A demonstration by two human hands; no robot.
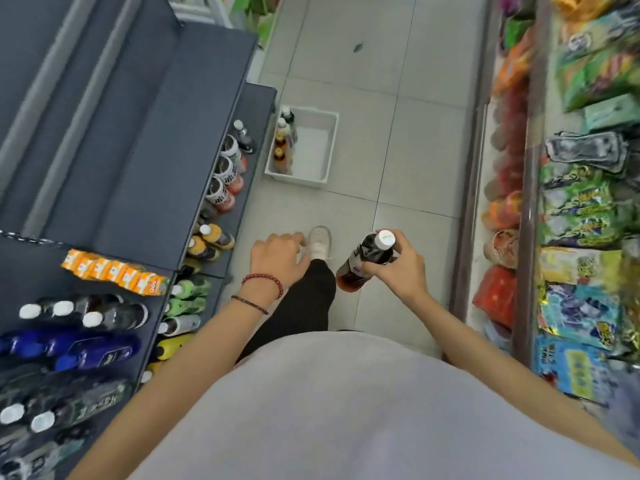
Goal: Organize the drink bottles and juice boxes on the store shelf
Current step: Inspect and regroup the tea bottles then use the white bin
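Note:
My right hand (398,268) grips a dark tea bottle (363,261) with a white cap and black label, held over the aisle floor. My left hand (277,258) hangs beside it with loosely curled fingers and holds nothing. On the left, the dark grey shelf unit (194,109) carries orange juice boxes (114,271), black bottles with white caps (86,313), blue bottles (69,348) and, on lower tiers, yellow bottles (211,242) and red drinks with black-and-white labels (225,181). A white bin (329,147) on the floor ahead holds several bottles (284,143) along its left side.
Snack bags (581,209) fill the rack on the right side of the narrow tiled aisle (381,81). My leg and white shoe (320,242) are below my hands. A small dark scrap (357,46) lies on the floor far ahead.

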